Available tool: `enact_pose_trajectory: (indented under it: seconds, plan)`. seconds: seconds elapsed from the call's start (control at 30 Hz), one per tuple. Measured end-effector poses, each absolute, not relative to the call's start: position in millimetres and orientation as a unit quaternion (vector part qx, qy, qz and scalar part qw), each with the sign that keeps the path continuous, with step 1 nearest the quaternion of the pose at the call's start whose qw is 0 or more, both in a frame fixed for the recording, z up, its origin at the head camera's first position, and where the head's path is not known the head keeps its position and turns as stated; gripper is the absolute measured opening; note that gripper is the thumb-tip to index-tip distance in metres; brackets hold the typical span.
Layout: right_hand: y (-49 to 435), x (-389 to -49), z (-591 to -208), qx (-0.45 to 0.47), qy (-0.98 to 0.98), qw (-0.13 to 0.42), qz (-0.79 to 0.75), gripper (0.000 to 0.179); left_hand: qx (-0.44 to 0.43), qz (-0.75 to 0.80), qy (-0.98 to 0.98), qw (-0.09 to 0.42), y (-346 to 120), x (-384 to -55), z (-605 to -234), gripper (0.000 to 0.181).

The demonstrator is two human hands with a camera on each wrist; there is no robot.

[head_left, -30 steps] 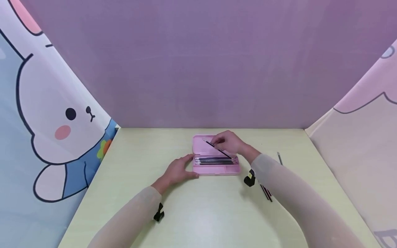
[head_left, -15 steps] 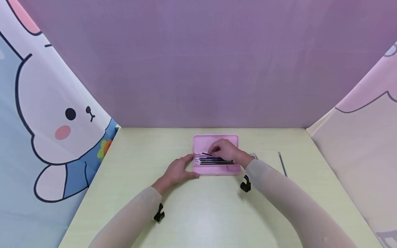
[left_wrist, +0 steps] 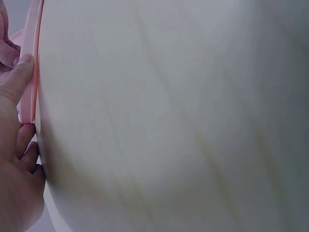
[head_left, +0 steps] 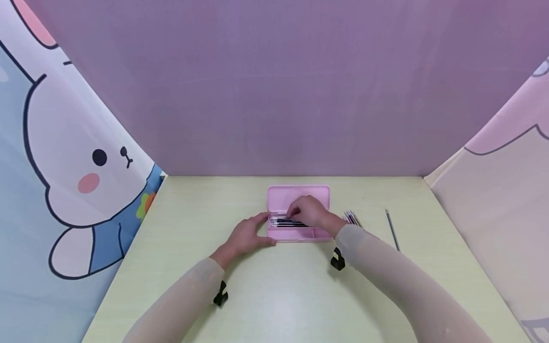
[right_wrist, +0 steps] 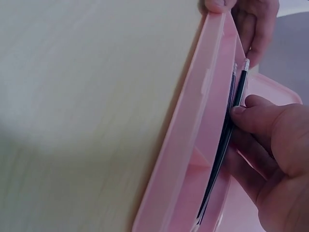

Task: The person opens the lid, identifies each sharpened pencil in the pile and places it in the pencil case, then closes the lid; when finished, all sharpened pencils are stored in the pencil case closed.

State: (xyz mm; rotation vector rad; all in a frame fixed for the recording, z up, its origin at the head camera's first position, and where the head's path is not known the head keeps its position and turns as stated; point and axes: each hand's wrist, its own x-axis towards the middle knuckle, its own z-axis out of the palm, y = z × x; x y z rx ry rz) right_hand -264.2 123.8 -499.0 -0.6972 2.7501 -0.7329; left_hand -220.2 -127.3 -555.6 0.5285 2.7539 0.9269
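An open pink pencil case (head_left: 296, 235) lies on the table, its lid (head_left: 280, 197) tilted back. Several dark pencils (head_left: 283, 223) lie lengthwise in its rear compartment. My left hand (head_left: 245, 236) holds the case's left end, thumb on the front wall and fingers around the far side. Over the case, my right hand (head_left: 311, 210) pinches a dark pencil (right_wrist: 240, 88) between thumb and fingers. In the right wrist view this pencil's eraser end points toward the left hand, and its shaft runs down into the compartment beside another pencil. The front compartments hold nothing visible.
Right of the case, a bunch of pencils (head_left: 352, 218) lies partly under the right forearm. A single greyish pencil (head_left: 392, 229) lies farther right. A purple panel (head_left: 274, 95) stands behind the table, with printed cloths at both sides.
My right hand has come down from above the lid, bringing the slanted pencil into the rear compartment. The loose bunch at the right shows more of its upper ends. My left hand stays put.
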Motion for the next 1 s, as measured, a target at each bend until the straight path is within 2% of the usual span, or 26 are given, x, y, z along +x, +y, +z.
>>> enact_pose_trajectory:
  seconds: [0.4, 0.73, 1.0]
  plan:
    - [121.2, -265.2, -495.8, -0.278, 0.934, 0.103, -0.199, 0.011, 0.178, 0.314, 0.929, 0.084, -127.0, -223.8, -556.4, 0.097]
    - [141.2, -274.2, -490.7, -0.268, 0.901, 0.133, -0.314, 0.014, 0.175, 0.312, 0.93, 0.082, -125.3, -225.9, -557.1, 0.099]
    - [185.3, -277.8, -464.6, -0.255, 0.881, 0.118, -0.381, 0.023, 0.178, 0.309, 0.931, 0.077, -122.3, -227.5, -558.7, 0.098]
